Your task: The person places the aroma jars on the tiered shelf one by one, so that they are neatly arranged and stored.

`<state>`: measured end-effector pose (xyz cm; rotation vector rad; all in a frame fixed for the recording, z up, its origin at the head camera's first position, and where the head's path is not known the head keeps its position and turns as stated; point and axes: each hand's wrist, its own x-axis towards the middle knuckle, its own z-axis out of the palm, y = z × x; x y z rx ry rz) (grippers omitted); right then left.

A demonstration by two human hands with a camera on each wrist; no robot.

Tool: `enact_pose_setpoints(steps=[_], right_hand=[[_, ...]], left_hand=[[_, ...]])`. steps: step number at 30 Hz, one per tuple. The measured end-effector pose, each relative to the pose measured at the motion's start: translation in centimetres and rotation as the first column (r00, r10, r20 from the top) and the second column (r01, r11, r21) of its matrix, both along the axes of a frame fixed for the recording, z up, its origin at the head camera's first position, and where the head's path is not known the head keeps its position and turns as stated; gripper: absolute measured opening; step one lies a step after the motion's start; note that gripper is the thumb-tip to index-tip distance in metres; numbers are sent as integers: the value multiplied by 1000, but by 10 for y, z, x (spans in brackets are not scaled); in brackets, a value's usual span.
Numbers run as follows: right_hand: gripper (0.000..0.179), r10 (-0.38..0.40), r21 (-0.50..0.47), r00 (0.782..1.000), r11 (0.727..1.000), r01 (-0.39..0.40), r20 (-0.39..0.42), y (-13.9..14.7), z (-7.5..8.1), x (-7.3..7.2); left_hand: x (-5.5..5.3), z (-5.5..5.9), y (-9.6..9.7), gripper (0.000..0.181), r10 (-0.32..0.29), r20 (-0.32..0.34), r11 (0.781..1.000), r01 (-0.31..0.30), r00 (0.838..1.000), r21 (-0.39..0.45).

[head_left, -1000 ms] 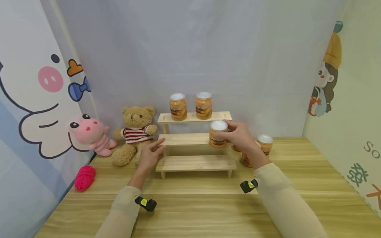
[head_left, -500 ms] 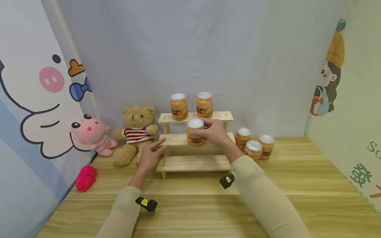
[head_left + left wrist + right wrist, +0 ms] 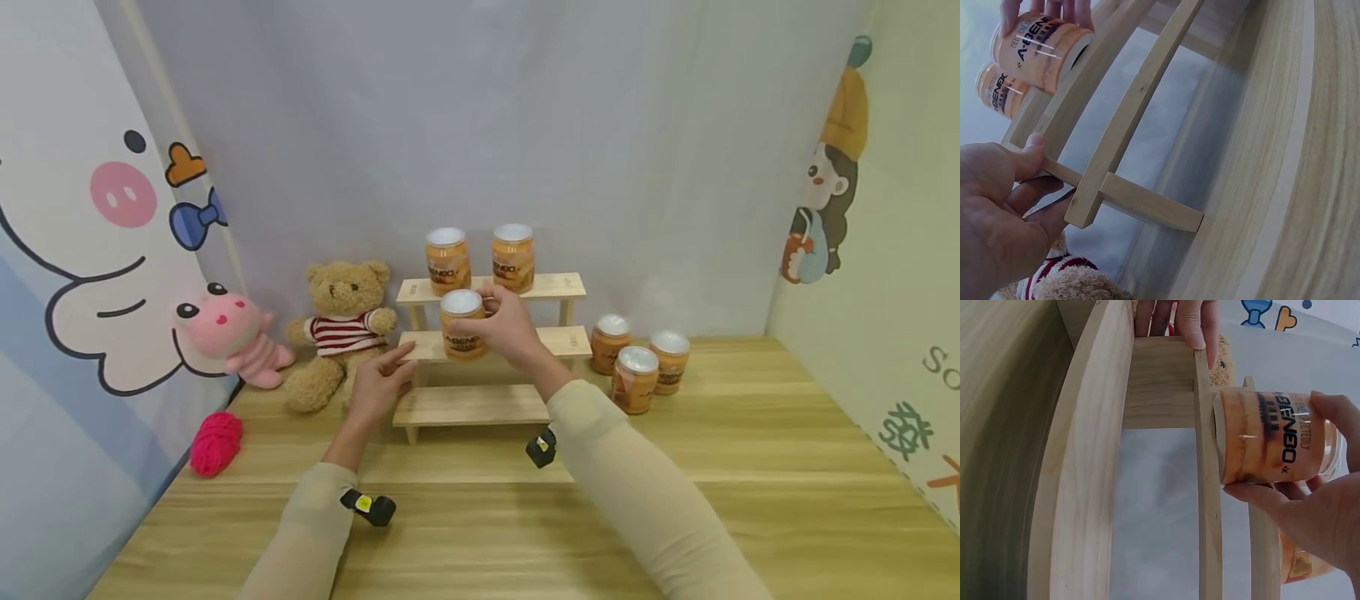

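Note:
My right hand grips an orange-labelled jar with a pale lid, thumb and fingers round its sides. This jar is close over the left half of the middle tier of a three-tier wooden display stand; in the right wrist view the jar's base is right at the tier's edge. My left hand holds the left end of the middle tier, its thumb on top and fingers beneath. Two matching jars, a left one and a right one, stand on the top tier.
Three more jars, a front one, a back one and a right one, stand on the table right of the stand. To its left sit a teddy bear, a pink plush toy and a pink yarn ball.
My right hand has carried the jar leftward along the middle tier, from its right end to its left half. The left hand has kept its place at the stand's left end.

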<state>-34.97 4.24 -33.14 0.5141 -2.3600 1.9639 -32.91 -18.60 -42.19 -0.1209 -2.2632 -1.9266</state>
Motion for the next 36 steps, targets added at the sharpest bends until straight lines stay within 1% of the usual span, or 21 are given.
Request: enact_pose_setpoints(steps=[3,6,10,13,20,21,22,27,28,30,36], right_hand=[[61,-11,-2,1000,1000,11,-27,-2,-1,-2],[63,-27,-3,999,1000,27,-34,-3,0,-4],[67,-59,15,998,998,60,-20,0,-2,-6],[72,-61,23,998,998,61,-10,3,-3,-6],[77,-82,-17,996,996,83,40,16,-2,-1],[78,-85,-21,996,996,86,39,19,-2,0],[79,-83,-21,996,996,84,38,23,-1,1],[76,-102,27,995,994,102,14,53,0,14],[74,-103,28,995,994,102,13,61,-1,18],[70,-120,34,993,992,120,-1,78,-5,27],[66,-169,7,985,986,169,-26,130,-16,51]], left_hand=[[0,0,0,42,2,-1,1000,-2,1000,-3],[0,1,1,42,4,-10,1000,-4,1000,-10],[1,-1,5,42,5,-23,1000,-5,1000,-10],[2,-1,6,42,5,-26,1000,-5,1000,-11],[2,-1,3,43,-4,-27,1000,4,1000,-12],[5,2,3,43,-7,-24,1000,6,1000,-16],[4,3,3,43,-6,-26,1000,6,1000,-15],[2,4,5,44,-11,-15,1000,10,1000,-20],[-1,1,4,44,-9,-17,1000,9,1000,-16],[-2,0,4,44,-8,-16,1000,7,1000,-22],[1,-1,3,44,7,-8,999,-7,1000,-33]])
